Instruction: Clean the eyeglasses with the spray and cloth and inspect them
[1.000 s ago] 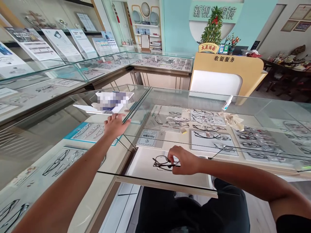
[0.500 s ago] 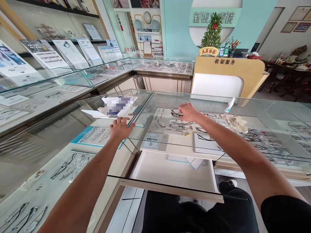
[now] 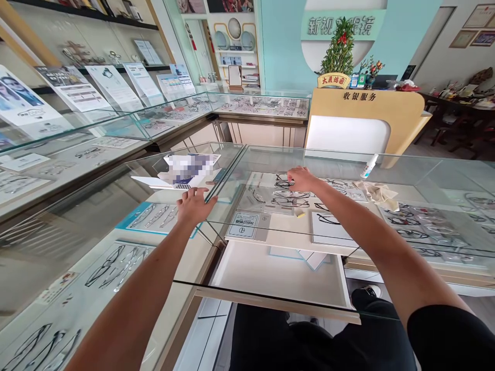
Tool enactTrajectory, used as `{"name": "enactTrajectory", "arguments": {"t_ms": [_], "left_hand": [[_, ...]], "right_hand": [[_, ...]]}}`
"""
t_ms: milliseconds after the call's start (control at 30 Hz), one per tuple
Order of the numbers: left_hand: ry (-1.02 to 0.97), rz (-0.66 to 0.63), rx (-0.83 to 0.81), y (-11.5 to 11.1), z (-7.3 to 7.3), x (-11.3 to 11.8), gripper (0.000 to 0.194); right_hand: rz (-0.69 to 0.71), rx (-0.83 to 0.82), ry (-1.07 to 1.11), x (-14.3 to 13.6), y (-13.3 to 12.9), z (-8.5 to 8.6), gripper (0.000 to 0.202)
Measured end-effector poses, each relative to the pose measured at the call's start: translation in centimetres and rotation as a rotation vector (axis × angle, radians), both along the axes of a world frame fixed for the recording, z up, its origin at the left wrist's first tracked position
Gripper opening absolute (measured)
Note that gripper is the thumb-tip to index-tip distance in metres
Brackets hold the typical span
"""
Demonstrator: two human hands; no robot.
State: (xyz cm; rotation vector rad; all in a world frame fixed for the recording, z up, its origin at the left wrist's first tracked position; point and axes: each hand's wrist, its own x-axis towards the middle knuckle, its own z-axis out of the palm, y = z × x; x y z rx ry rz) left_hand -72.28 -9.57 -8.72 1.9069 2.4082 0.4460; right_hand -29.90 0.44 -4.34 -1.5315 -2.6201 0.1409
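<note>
My left hand [image 3: 196, 206] lies spread on the glass counter top, beside a folded white and purple leaflet [image 3: 189, 172]. Over the right part of the counter, my right hand [image 3: 303, 179] is closed, its fingers curled at the end of a pair of dark-framed eyeglasses [image 3: 283, 183]; the fingertips are partly hidden. Close below it are more eyeglasses [image 3: 291, 198] in a row. A small yellow piece [image 3: 300, 214] and a grey printed card [image 3: 247, 225] are nearer to me.
An open white drawer [image 3: 278, 273] juts out before my legs. On the right are a white bottle [image 3: 369, 166] and a crumpled beige cloth [image 3: 381, 194]. A blue-edged tray [image 3: 129, 219] with eyeglasses is inside the left case. The cash desk [image 3: 363, 111] stands beyond.
The view has shifted slightly, so everything sits a little further right. Both hands keep nearly the same places, with the right one still at the eyeglasses.
</note>
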Motion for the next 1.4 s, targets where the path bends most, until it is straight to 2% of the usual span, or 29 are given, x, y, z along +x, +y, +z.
{"name": "enactTrajectory", "arguments": {"t_ms": [233, 467, 700, 833, 900, 933, 1033, 1100, 1167, 1267, 1333, 1400], "left_hand": [[0.013, 0.013, 0.0, 0.1, -0.2, 0.0, 0.074], [0.015, 0.012, 0.014, 0.2, -0.3, 0.0, 0.073], [0.02, 0.015, 0.015, 0.2, -0.2, 0.1, 0.071], [0.017, 0.016, 0.013, 0.0, -0.1, 0.3, 0.072], [0.018, 0.02, 0.013, -0.1, -0.1, 0.4, 0.072], [0.02, 0.022, 0.013, -0.1, 0.0, 0.5, 0.072], [0.023, 0.025, 0.004, -0.2, 0.0, 0.6, 0.073], [0.022, 0.021, -0.01, -0.1, 0.0, 0.6, 0.077], [0.031, 0.005, -0.031, 0.0, 0.0, 0.5, 0.082], [0.062, -0.029, -0.077, 0.1, -0.1, 0.2, 0.091], [0.078, -0.036, -0.106, 0.1, -0.2, 0.1, 0.094], [0.086, -0.03, -0.117, 0.1, -0.2, 0.1, 0.094]], "right_hand": [[0.004, -0.085, 0.0, 0.8, 0.1, 1.0, 0.034], [-0.012, -0.104, -0.051, 0.8, -0.4, 1.8, 0.049], [-0.022, -0.049, -0.099, 0.4, -1.5, 3.0, 0.045], [0.002, 0.081, -0.039, -1.5, -4.8, 4.8, 0.046], [0.054, 0.157, 0.021, -3.1, -8.2, 5.3, 0.037], [0.137, 0.199, 0.071, -4.1, -10.3, 5.3, 0.03], [0.417, 0.168, 0.172, -6.7, -17.1, 3.4, 0.023], [0.546, 0.025, 0.215, -8.0, -20.7, 0.7, 0.027], [0.579, -0.127, 0.235, -8.8, -22.6, -2.7, 0.028], [0.451, -0.3, 0.192, -9.6, -21.9, -7.5, 0.031], [0.35, -0.325, 0.161, -10.2, -19.9, -9.9, 0.031], [0.266, -0.307, 0.142, -10.8, -17.4, -11.6, 0.031]]}}
